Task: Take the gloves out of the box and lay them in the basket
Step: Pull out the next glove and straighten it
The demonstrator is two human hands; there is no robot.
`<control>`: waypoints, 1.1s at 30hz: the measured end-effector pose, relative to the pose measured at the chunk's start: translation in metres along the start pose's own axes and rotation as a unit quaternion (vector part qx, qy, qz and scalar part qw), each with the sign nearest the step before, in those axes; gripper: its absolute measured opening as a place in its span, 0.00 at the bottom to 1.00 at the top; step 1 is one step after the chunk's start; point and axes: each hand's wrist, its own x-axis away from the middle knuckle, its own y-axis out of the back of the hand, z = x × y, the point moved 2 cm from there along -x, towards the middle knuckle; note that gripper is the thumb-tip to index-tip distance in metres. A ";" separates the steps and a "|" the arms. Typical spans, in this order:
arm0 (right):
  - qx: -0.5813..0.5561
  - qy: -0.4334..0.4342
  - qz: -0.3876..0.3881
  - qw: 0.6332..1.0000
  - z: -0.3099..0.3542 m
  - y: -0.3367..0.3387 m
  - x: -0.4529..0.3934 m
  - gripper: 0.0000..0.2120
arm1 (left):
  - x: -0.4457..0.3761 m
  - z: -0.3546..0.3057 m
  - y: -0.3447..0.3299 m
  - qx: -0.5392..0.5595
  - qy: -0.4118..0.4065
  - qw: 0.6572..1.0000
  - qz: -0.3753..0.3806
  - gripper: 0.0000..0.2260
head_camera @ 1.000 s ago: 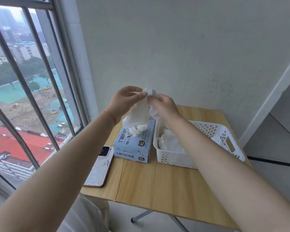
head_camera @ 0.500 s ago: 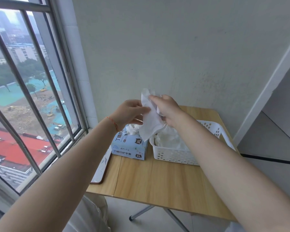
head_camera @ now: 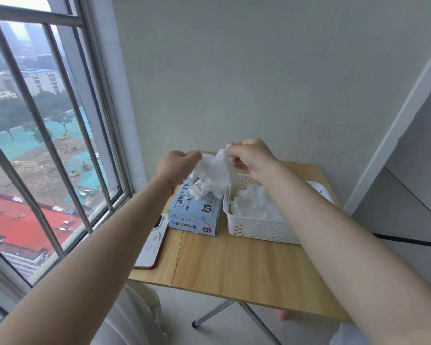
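Observation:
A light blue glove box (head_camera: 193, 216) marked XL stands on the wooden table, with white gloves bunched at its top opening. Right beside it stands a white perforated basket (head_camera: 256, 229) with several white gloves (head_camera: 255, 204) lying inside. A white glove (head_camera: 215, 174) hangs in the air above the box, stretched between both hands. My left hand (head_camera: 177, 165) pinches its left edge. My right hand (head_camera: 253, 156) pinches its upper right corner, above the basket's far left end.
A phone in a white case (head_camera: 151, 244) lies at the left edge of the wooden folding table (head_camera: 234, 265). A barred window is on the left and a plain wall stands close behind the table. The table's metal legs show below.
My hands have drawn apart and spread the glove wider above the box. The view has shifted, with the table lying further off.

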 end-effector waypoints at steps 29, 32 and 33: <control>0.177 0.218 -0.046 0.959 0.027 -0.009 0.033 0.10 | 0.023 -0.025 -0.014 0.174 -0.122 0.955 0.207 0.05; 0.208 0.217 -0.056 0.952 0.022 -0.010 0.028 0.08 | 0.022 -0.013 -0.015 0.160 -0.102 0.956 0.224 0.05; 0.216 0.217 -0.054 0.950 0.021 -0.011 0.028 0.09 | 0.023 -0.011 -0.015 0.167 -0.095 0.956 0.221 0.06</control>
